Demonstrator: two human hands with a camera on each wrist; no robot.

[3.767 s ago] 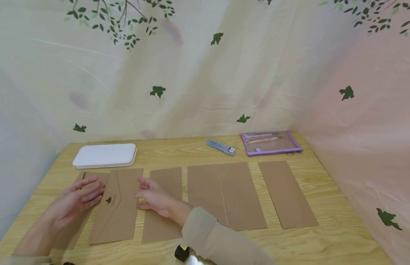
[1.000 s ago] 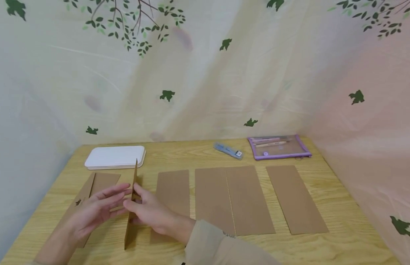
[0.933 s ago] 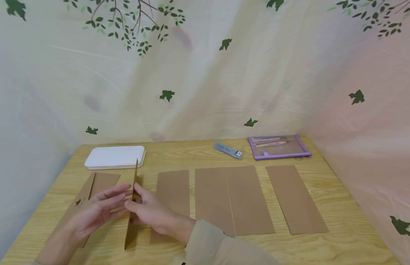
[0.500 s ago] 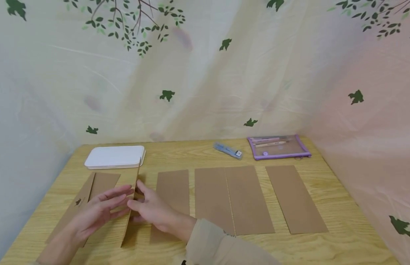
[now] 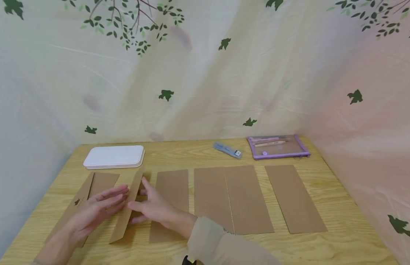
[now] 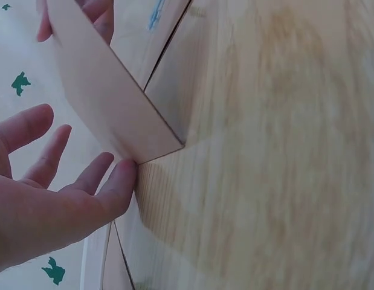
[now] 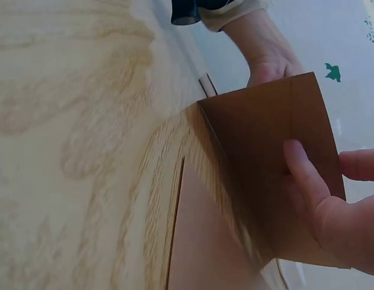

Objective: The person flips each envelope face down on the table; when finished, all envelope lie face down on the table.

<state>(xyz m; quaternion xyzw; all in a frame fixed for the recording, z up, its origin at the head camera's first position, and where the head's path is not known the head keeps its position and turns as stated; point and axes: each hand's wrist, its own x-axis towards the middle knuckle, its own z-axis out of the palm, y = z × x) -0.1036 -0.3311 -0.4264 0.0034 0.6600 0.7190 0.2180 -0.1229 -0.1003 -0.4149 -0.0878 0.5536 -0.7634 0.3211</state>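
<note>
A brown paper envelope stands on its long edge at the left of the table, its upper edge leaning left. My right hand holds its upper edge, thumb over the edge and fingers against the right face. In the right wrist view that face of the envelope is dark and plain. My left hand is at its left side, fingers spread and nearly straight; in the left wrist view fingertips of the left hand touch the envelope's corner. Another envelope with a small dark crown print lies under my left forearm.
Several brown envelopes lie flat to the right, including a single one, an adjoining pair and one at far right. Behind stand a white case, a blue packet and a purple-edged clear pouch with pens.
The envelope lay flat, flap and print up, 3.8 seconds ago. It was then raised upright and now tilts over to the left. My right hand keeps hold of it; my left stays beside it.
</note>
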